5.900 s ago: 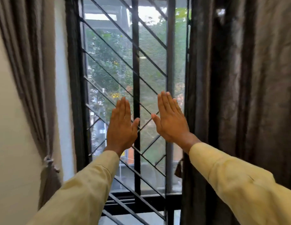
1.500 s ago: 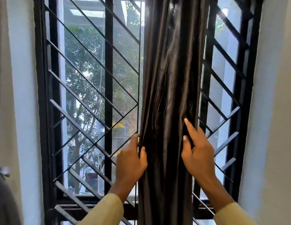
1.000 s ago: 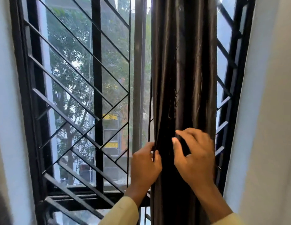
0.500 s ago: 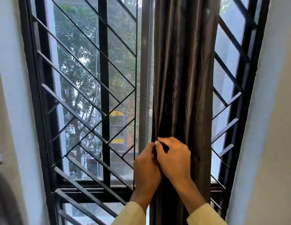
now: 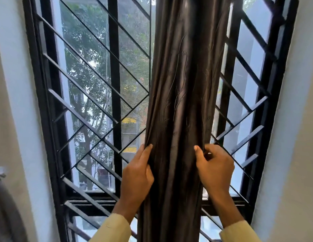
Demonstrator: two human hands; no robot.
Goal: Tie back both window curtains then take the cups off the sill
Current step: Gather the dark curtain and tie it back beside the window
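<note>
At the barred window, I watch both hands work the dark curtain [image 5: 176, 102], which hangs gathered into one thick column from twelve o'clock down through the centre of the view to six o'clock. Half a second ago the two hands were pressed together at the front of the bundle; now they have parted, the left hand [image 5: 137, 173] gripping the fabric's left edge at about seven o'clock, fingers wrapped behind the folds and thumb on the front, and the right hand [image 5: 214, 167] pinching the right edge at about five o'clock, clenched on a fold. I read this as a regrip to take the bundle by its sides, so the second curtain looks gathered but not yet tied. The other curtain [image 5: 5, 212], a blurred dark mass at eight o'clock against the wall, seems already bound. No cups show here; the sill lies below the frame, so that step is still ahead. The metal grille [image 5: 93, 102] fills nine to three o'clock behind the cloth. I can read no brand, label or lettering anywhere.
</note>
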